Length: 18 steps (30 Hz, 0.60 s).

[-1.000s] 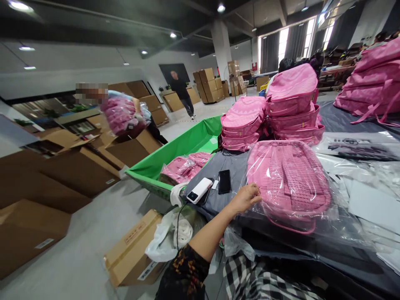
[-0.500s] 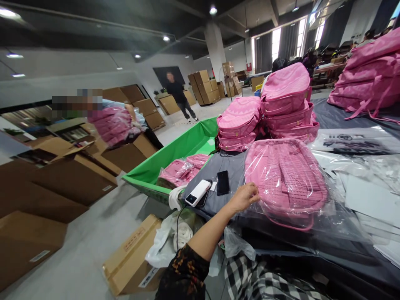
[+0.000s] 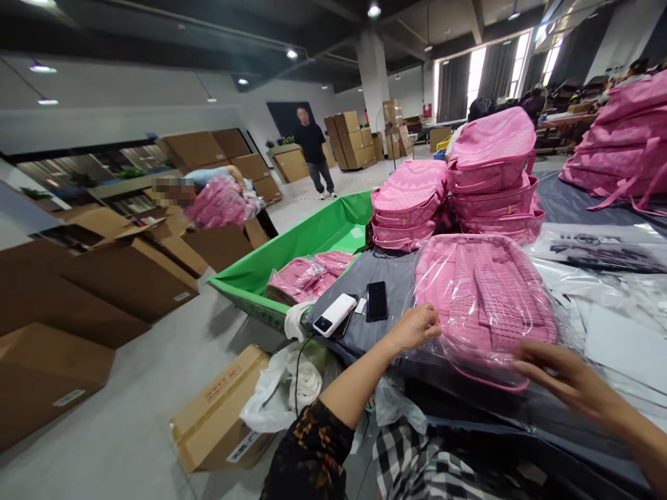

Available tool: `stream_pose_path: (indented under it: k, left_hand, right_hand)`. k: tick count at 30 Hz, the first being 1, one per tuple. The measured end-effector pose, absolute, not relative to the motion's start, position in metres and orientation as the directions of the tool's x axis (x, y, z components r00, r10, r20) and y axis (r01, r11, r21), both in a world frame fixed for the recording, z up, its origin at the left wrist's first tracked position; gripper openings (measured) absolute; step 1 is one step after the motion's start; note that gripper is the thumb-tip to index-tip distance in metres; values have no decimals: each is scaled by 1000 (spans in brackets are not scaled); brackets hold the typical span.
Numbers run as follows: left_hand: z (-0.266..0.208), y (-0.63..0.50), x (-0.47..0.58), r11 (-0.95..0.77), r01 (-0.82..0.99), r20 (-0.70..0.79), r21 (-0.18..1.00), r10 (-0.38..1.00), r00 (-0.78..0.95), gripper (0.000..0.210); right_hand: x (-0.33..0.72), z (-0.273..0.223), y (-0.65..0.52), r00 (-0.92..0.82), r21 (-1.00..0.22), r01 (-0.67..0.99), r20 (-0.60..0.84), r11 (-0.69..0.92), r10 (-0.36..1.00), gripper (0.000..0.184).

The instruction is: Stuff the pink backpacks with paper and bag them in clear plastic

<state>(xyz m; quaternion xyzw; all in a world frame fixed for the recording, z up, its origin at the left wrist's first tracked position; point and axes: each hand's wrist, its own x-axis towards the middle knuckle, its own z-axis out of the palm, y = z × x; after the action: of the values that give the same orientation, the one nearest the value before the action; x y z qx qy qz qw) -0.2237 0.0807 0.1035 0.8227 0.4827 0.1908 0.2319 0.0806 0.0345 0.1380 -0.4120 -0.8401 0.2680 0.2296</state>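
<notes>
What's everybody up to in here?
On the table, a pink backpack lies in a clear plastic bag. One person's left hand seems to pinch the bag's left edge; the right hand, blurred, is by the near right corner. More pink backpacks stand stacked behind. A co-worker bends over cartons, holding a pink bundle.

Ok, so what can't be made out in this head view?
Head view:
Right hand: fingertips blurred; contact with clear plastic bag unclear.
Tall pink fabric backpack stack: cut off by right edge.
Black flat device: mostly covered by white rectangular device.
White rectangular label on brown cardboard box: print too small.
</notes>
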Motion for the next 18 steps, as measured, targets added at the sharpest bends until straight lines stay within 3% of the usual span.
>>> stream_pose_path:
  k: [1, 3, 5, 7, 9, 15, 18]
  left_hand:
    - [104, 81, -223, -426, 708, 89, 563, 883, 461, 11]
    - [105, 81, -223, -424, 713, 88, 558, 885, 457, 11]
    - [105, 80, -222, -419, 721, 87, 552, 889, 450, 10]
    - [105, 81, -222, -413, 729, 82, 546, 892, 445, 10]
    - [104, 81, -222, -413, 732, 75, 541, 891, 448, 12]
    - [102, 81, -224, -424, 721, 82, 548, 885, 459, 11]
    - [100, 82, -225, -417, 708, 87, 570, 888, 452, 10]
  right_hand:
    - [59, 142, 52, -668, -602, 544, 111, 584, 736, 52]
    - [18, 148, 84, -781, -400, 573, -3, 715, 624, 32]
    - [-15, 151, 107, -784, -205, 620, -129, 758, 607, 16]
    - [-35, 150, 122, -743, -110, 664, -204, 739, 637, 10]
    - [-44, 149, 131, -714, -89, 694, -219, 715, 665, 11]
    - [-27, 155, 156, -622, -121, 781, -246, 613, 743, 39]
    - [-13, 160, 152, -583, -153, 812, -199, 563, 788, 36]
